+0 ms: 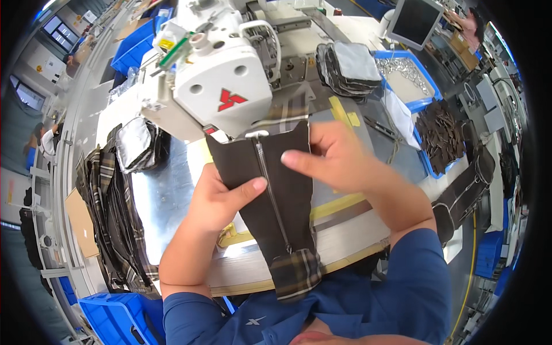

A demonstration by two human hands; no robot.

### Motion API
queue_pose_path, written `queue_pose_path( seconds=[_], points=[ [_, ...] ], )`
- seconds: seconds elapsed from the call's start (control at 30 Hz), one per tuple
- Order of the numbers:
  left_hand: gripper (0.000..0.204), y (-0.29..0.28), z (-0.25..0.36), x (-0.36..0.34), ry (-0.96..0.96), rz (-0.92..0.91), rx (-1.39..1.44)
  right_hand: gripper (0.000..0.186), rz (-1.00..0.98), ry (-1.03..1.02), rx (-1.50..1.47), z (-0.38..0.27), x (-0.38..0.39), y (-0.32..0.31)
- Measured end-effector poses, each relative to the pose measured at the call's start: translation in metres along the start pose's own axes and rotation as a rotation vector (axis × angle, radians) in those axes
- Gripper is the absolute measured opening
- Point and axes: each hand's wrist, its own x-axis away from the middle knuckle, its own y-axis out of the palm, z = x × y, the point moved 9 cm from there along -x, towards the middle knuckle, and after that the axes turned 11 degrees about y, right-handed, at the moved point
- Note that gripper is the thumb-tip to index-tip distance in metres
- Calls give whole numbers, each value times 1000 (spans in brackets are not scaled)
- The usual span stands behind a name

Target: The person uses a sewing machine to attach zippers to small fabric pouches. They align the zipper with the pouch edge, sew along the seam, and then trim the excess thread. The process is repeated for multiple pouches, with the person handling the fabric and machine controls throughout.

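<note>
Between my two hands is a dark brown fabric piece [287,184] with a zipper [269,187] running down its middle and a plaid end [296,273] hanging over the table's front edge. My left hand [224,198] grips its left edge, thumb lying on top beside the zipper. At the upper right edge my right hand [330,155] holds the same piece, its thumb over the front and its fingers behind, partly hidden. The far end of the fabric lies just before the white sewing machine [224,75].
Left stand plaid fabric pieces [103,213] and a stack of grey-backed pieces [135,144]. Another stack [348,63] lies behind right. Blue trays hold metal parts [405,75] and brown pieces [440,135]. A blue crate [112,316] is at lower left. A monitor [414,23] stands far right.
</note>
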Motion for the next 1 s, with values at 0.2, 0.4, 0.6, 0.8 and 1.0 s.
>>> queue_pose_path(
  seconds=[0.2,0.4,0.6,0.8,1.0],
  points=[
    [43,12,0,2,26,1,70,25,-167,82,-127,10,-2,-5],
    [36,21,-12,12,-11,-91,-49,40,-313,173,-666,16,1,11],
    [26,36,-12,14,85,-183,-257,39,-250,71,-310,10,-1,10],
    [21,35,0,17,203,-178,-384,33,-225,55,-290,7,-1,13],
    [26,41,10,19,319,-219,-484,30,-320,38,-301,3,5,20]
  ],
)
